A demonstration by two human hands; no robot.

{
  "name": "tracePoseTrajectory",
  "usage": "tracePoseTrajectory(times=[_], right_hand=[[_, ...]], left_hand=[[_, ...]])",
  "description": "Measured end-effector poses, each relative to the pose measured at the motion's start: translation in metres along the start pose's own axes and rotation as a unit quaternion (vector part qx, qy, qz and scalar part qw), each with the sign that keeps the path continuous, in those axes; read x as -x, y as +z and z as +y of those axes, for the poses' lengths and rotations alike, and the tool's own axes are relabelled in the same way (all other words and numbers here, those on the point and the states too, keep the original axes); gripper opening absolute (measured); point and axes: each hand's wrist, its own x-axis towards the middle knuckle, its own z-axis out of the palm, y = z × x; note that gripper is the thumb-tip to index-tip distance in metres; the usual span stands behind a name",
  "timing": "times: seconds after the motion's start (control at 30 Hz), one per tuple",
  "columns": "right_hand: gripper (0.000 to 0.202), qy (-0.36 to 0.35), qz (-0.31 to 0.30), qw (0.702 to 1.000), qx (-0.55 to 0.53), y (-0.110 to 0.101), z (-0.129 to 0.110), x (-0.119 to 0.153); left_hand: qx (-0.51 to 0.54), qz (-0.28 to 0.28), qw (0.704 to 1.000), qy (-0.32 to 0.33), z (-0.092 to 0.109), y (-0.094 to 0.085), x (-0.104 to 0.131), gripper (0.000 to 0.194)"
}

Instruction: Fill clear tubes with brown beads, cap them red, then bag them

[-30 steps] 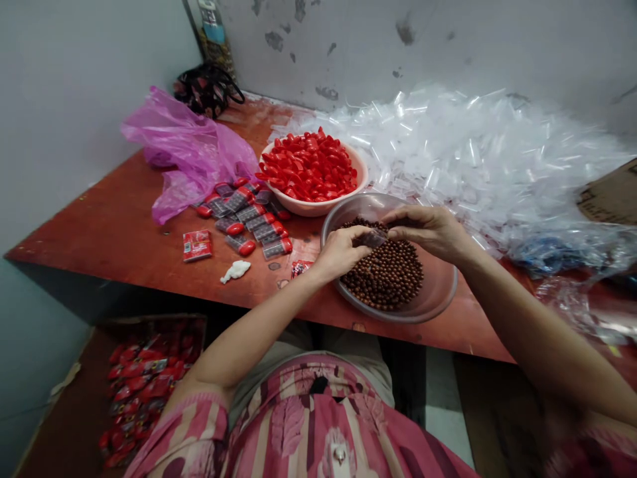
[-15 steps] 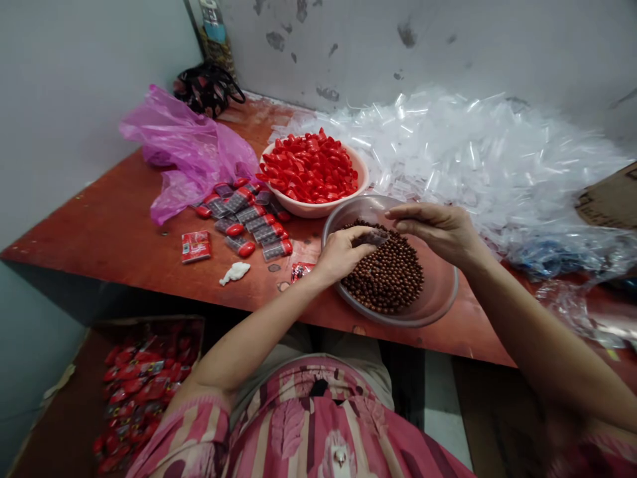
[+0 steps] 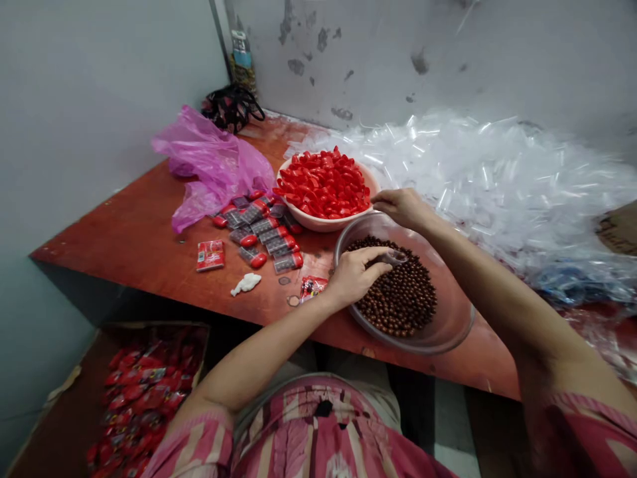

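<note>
My left hand (image 3: 359, 273) is closed on a small clear plastic tube (image 3: 394, 257), held over a heap of small round brown balls (image 3: 398, 299). The balls lie in a translucent plastic bowl (image 3: 455, 335) at the table's front edge. My right hand (image 3: 401, 207) reaches to the right rim of a pale pink bowl (image 3: 318, 224), which is heaped with red plastic caps (image 3: 323, 182). Its fingers are drawn together beside the caps; whether they pinch one is hidden.
Filled tubes with red caps (image 3: 271, 229) lie left of the bowls, near a pink plastic bag (image 3: 213, 159) and a red packet (image 3: 210, 255). A large pile of clear tubes (image 3: 478, 159) covers the back right. Below the table, a box holds red-capped packs (image 3: 144, 392).
My right hand has moved from above the brown balls to the rim of the red caps' bowl. My left hand still holds the tube over the balls. The view has shifted slightly.
</note>
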Motion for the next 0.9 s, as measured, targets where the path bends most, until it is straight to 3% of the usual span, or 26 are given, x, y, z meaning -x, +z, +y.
tracePoseTrajectory(times=[0.2,0.3,0.37,0.6,0.7,0.8,0.9], right_hand=[[0.028,-0.015,-0.115,0.990,0.075,0.030,-0.019,-0.066],[0.032,-0.025,-0.184,0.976,0.110,0.043,-0.022,-0.081],[0.029,-0.038,-0.197,0.970,0.139,0.048,-0.018,-0.084],[0.026,-0.056,-0.177,0.968,0.169,0.050,-0.006,-0.076],[0.025,-0.040,-0.125,0.981,0.146,0.046,-0.007,-0.074],[0.023,-0.002,-0.016,0.999,-0.039,0.038,-0.004,-0.068],[0.023,0.052,0.051,0.956,-0.285,0.025,-0.001,-0.050]], left_hand=[[0.040,0.012,0.999,-0.027,0.000,-0.005,0.000,0.027],[0.060,0.018,0.997,-0.054,-0.001,-0.006,0.000,0.030],[0.070,0.019,0.995,-0.068,-0.001,-0.006,-0.001,0.031],[0.072,0.021,0.994,-0.076,-0.003,-0.004,0.000,0.033],[0.066,0.030,0.994,-0.078,-0.006,-0.003,0.002,0.033],[0.063,0.036,0.995,-0.075,-0.006,-0.002,0.003,0.032],[0.069,0.044,0.994,-0.074,-0.006,-0.002,0.003,0.031]])
